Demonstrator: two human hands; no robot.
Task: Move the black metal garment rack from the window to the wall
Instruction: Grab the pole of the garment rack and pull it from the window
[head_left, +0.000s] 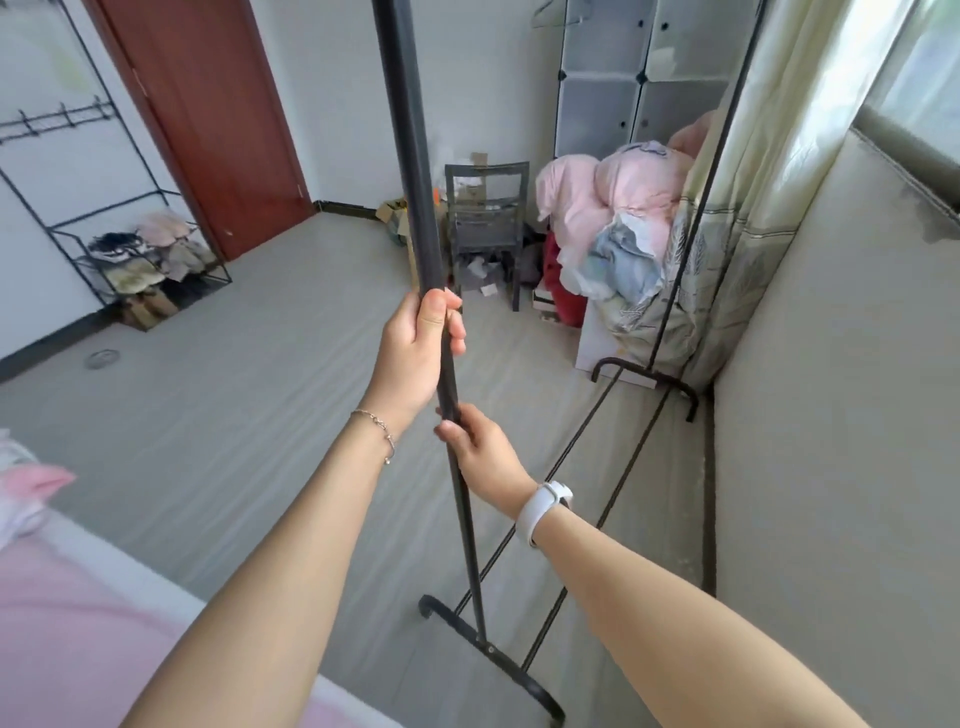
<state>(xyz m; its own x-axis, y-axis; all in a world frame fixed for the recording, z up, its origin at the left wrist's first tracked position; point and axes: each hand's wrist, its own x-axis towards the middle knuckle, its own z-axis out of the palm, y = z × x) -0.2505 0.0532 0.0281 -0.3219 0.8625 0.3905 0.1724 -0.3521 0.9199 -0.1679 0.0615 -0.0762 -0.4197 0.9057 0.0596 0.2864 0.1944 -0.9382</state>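
Note:
The black metal garment rack (415, 171) stands along the low wall under the window (919, 73), empty of clothes. Its near upright pole runs from the top of the frame down to a curved foot (498, 654) on the floor. Two thin bottom rails lead to the far foot (649, 371) and the far upright by the curtain. My left hand (415, 348) is closed around the near pole at mid height. My right hand (480, 452) grips the same pole just below it. The top bar is out of view.
A dark chair (485, 223) and a heap of pink bedding (618, 208) sit at the far end beside a white cube wardrobe (639, 73). A second black rack with folded clothes (140, 249) stands against the left wall next to a red-brown door (208, 114). A pink bed (78, 623) is at lower left.

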